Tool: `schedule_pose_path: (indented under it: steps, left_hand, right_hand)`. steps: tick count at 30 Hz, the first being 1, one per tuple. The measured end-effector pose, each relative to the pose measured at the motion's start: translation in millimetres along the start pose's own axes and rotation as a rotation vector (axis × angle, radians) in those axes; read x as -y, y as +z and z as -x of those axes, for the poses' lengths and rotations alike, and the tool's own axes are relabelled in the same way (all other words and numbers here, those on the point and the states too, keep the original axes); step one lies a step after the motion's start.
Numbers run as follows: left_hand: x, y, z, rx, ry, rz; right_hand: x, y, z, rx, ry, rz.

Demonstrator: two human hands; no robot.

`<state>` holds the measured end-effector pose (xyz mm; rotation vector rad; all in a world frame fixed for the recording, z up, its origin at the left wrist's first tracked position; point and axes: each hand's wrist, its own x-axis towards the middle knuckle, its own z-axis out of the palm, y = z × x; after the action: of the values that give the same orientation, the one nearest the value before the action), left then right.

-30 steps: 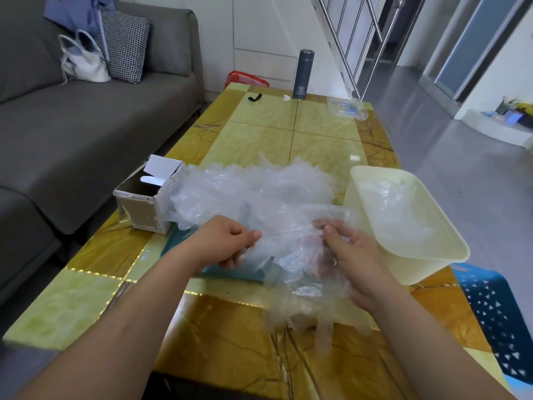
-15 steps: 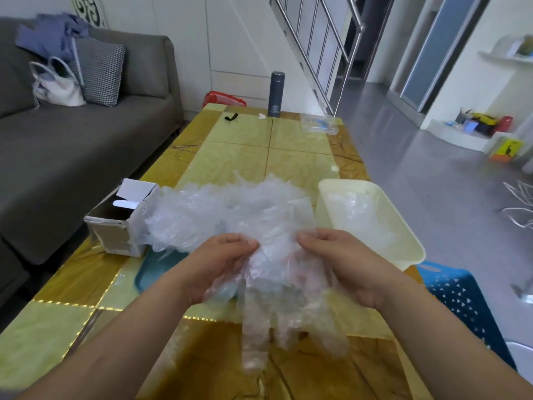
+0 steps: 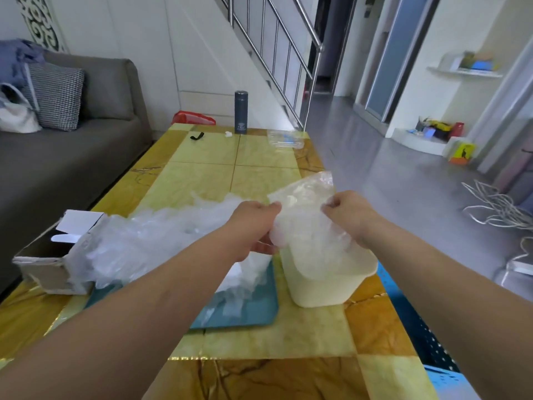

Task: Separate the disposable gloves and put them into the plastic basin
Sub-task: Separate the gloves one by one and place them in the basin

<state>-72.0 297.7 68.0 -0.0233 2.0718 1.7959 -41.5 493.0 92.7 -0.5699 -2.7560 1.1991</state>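
**Glove held over the basin**

A clear glove [image 3: 305,215] hangs directly above the plastic basin [image 3: 326,290], long axis roughly upright, lower end dipping inside. Left hand [image 3: 253,226] and right hand [image 3: 352,217] each pinch a side edge, grip closed.

Glove pile [image 3: 161,241] and cardboard box [image 3: 43,267] block the left; table [image 3: 207,180] beyond lies open.

Clear glove [image 3: 305,226] held spread over cream plastic basin [image 3: 323,290], loose glove pile [image 3: 161,241] left of it
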Motion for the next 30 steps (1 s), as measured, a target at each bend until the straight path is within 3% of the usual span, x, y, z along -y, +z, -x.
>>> schedule_pose_path:
  steps: [6, 9, 11, 14, 16, 21, 25, 27, 30]
  left_hand:
    - [21, 3, -11, -0.104, 0.114, -0.255]
    - [26, 7, -16, -0.081, 0.156, -0.281]
    - [26, 11, -16, -0.060, 0.169, -0.252]
    - [29, 11, -13, -0.082, 0.158, -0.215]
    - [34, 4, -7, -0.105, 0.154, -0.223]
    - [55, -37, 16, -0.134, 0.248, -0.350]
    - [89, -74, 24, -0.244, 0.419, -0.919]
    - [106, -87, 24, -0.217, 0.397, -1.100]
    - [123, -93, 23, -0.165, 0.317, -1.156]
  right_hand:
    - [-21, 7, -26, -0.080, -0.022, 0.279]
    - [-20, 12, -5, -0.281, -0.355, 0.381]
    - [-16, 19, 8, -0.157, -0.492, 0.420]
    - [-17, 40, 9, 0.324, -0.266, 0.476]
    - [-22, 52, 0, 0.443, -0.119, 0.513]
    - [-25, 77, -6, 0.468, -0.030, 0.512]
    - [-13, 66, -2, 0.409, -0.001, 0.487]
    - [2, 50, 8, 0.366, -0.010, 0.422]
    - [24, 36, 37, 0.266, -0.116, 0.324]
